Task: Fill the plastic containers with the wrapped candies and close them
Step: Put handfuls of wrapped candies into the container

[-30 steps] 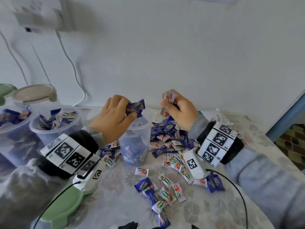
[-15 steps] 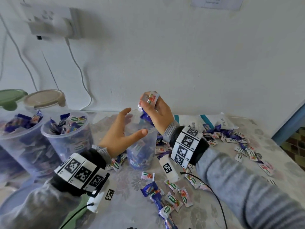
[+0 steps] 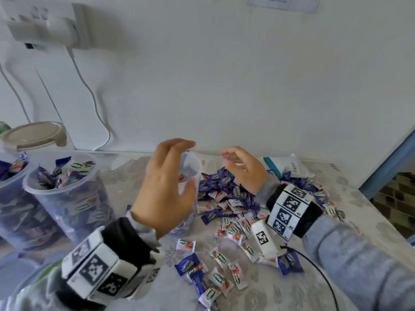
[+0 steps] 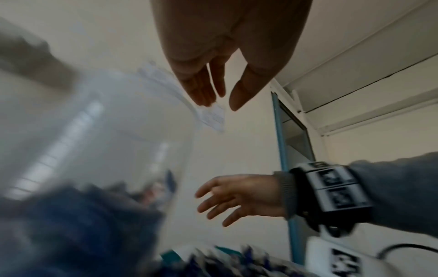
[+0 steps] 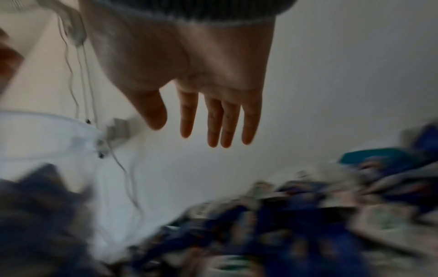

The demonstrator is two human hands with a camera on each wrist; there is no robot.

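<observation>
Left hand (image 3: 165,187), centre frame: fingers spread, empty, beside the container (image 3: 193,173), likely to steady it. Right hand (image 3: 244,169): fingers loose, empty, over the candies (image 3: 226,198), probably reaching for more.

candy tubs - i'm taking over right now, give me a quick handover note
Left hand: open, empty, beside the middle container, apparently not gripping it.
Right hand: open, empty, above the candy pile.
Middle container: upright, lidless, only partly filled.
Two containers at left look full to the rim but have no lids on. A beige lid sits on something behind them.
Left to do: load the loose candies and the pile into the middle container, then lid all three.
</observation>
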